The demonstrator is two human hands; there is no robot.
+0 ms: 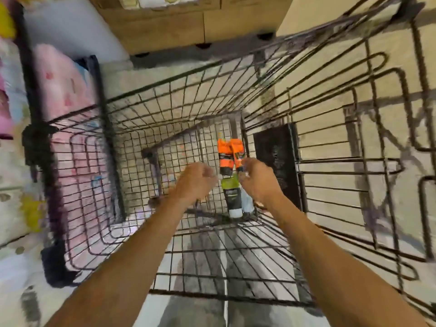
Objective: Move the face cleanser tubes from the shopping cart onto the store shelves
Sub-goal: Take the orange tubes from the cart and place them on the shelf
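Slippage worries me: left hand (195, 180) loosely curled, empty; right hand (258, 182) at two orange cleanser tubes (225, 156) low on the shopping cart (165, 102)'s right side, its grip too blurred for me to tell if clamped, so a half-caught tube could fall.

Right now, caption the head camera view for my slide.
In a wire shopping cart, the left hand and right hand reach for orange cleanser tubes and a green cleanser tube.

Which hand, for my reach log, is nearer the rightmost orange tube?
Right. The right hand is at the rightmost orange tube's lower end; the left hand is apart, to its left.
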